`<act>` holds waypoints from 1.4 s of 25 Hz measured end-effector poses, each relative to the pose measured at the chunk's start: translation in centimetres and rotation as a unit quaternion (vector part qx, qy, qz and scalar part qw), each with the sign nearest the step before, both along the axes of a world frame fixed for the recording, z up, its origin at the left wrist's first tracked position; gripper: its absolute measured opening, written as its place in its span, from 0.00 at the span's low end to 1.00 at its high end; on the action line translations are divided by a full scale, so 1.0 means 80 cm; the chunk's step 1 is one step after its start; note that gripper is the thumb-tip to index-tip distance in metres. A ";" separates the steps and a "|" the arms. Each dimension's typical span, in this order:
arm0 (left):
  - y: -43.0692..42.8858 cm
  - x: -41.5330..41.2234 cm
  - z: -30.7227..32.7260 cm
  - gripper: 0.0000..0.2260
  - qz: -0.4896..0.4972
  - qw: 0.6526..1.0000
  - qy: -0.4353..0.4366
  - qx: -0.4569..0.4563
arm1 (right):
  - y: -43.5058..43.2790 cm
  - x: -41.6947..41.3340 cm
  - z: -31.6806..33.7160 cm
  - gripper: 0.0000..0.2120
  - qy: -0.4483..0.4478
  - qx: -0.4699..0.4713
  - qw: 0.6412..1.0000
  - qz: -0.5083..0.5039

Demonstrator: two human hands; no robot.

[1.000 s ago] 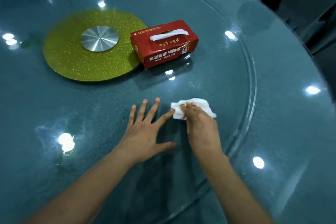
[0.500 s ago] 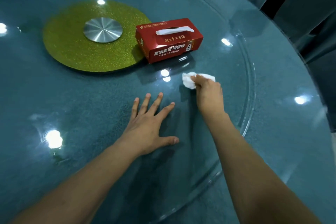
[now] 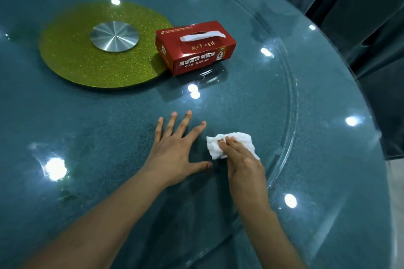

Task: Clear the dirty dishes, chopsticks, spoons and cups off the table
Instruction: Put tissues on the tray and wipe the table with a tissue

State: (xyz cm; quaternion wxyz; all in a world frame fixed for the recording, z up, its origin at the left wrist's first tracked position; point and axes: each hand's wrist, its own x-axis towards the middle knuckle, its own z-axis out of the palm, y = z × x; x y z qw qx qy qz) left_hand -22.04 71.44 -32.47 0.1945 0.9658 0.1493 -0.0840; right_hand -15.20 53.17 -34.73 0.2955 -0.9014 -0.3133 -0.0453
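Right hand grips a crumpled white tissue, fingers curled over it & pressing it to the glass turntable at lower centre-right, prob. to rub off a smear; thumb's hidden, so can't tell if it's tucked under. Left hand lies flat just beside, fingers spread, holding nothing, likely bracing so the turntable won't spin under the rub. No dishes, chopsticks, spoons or cups on the table as seen, so clearing looks done, wipe-down stage. Above centre the red tissue box sits by the gold disc edge, handy for a fresh sheet.
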 end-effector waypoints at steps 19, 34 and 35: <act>-0.004 -0.001 0.002 0.45 0.003 1.000 -0.002 -0.002 | 0.001 0.077 0.011 0.16 0.043 0.040 0.996 0.062; -0.005 -0.159 0.004 0.29 0.049 0.990 -0.086 0.101 | -0.021 0.031 0.009 0.17 0.045 0.084 0.995 -0.030; -0.003 -0.178 0.004 0.29 0.063 0.989 -0.083 0.105 | -0.019 0.031 0.012 0.18 0.062 0.080 0.994 -0.046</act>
